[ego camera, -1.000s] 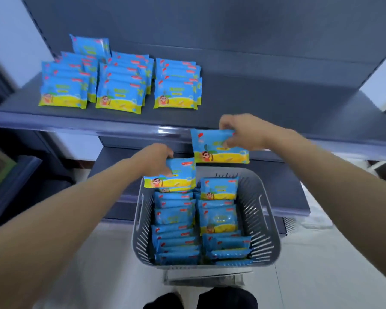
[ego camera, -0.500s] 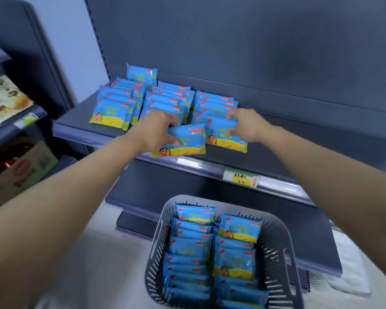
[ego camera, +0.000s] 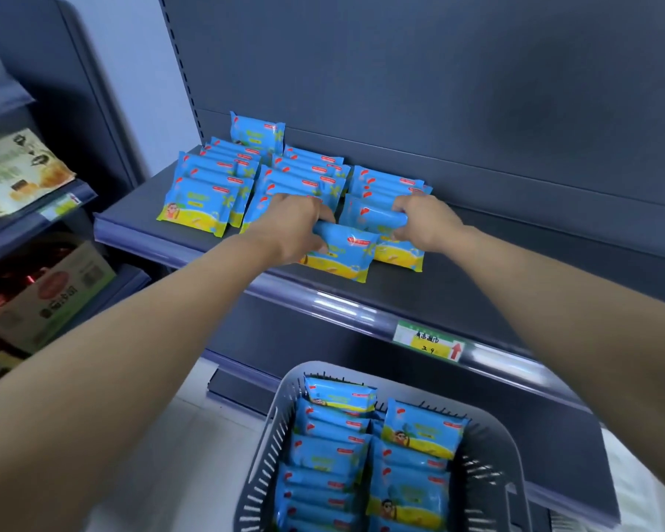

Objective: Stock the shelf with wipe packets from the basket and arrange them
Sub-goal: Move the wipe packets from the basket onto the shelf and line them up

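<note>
Since half a second ago both packets have come down onto the shelf (ego camera: 515, 274). Our left hand (ego camera: 292, 224) curls its fingers over the top edge of one wipe packet (ego camera: 348, 257), now standing just in front of that hand, and our right hand (ego camera: 425, 220) clamps the top of a second packet (ego camera: 365, 218) against the third row (ego camera: 388, 182) just beyond it. We judge this pair nearly placed, while the basket (ego camera: 281, 412), well below both hands, holds many more.
</note>
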{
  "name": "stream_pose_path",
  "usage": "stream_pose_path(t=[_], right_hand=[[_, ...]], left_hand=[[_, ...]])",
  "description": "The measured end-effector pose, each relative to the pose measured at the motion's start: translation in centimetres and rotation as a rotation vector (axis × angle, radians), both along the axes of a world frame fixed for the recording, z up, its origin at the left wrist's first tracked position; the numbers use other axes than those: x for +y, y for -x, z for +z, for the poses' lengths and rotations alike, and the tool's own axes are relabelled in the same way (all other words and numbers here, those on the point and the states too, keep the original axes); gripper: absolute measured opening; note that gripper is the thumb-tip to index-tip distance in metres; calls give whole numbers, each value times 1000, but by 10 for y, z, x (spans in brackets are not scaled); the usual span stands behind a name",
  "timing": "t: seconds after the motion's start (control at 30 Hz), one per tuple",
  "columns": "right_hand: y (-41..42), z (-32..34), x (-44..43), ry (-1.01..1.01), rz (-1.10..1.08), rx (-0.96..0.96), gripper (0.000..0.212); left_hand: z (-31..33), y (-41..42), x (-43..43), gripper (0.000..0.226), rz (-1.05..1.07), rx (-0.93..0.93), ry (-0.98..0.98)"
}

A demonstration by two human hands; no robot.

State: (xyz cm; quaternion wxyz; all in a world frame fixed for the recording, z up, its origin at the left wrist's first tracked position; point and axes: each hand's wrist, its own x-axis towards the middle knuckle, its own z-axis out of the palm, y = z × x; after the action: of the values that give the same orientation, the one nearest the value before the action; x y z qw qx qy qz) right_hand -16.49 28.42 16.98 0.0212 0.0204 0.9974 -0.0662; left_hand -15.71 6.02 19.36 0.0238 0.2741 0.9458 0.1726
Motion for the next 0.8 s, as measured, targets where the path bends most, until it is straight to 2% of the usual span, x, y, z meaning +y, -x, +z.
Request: stream_pose_path(t=[0.17, 0.4, 0.53, 0.8], right_hand=[[11, -2, 0, -12, -1, 48, 47], [11, 3, 12, -32, 12, 84, 46], [5, 9, 15, -40, 20, 151, 38], [-23, 23, -1, -53, 30, 288, 36]], left_hand=[[-8, 13, 17, 33, -4, -39, 2], [-20, 31, 36, 39, -8, -61, 30], [-28, 41, 48, 51, -13, -26, 56], [-45, 36, 65, 56, -46, 120, 167]])
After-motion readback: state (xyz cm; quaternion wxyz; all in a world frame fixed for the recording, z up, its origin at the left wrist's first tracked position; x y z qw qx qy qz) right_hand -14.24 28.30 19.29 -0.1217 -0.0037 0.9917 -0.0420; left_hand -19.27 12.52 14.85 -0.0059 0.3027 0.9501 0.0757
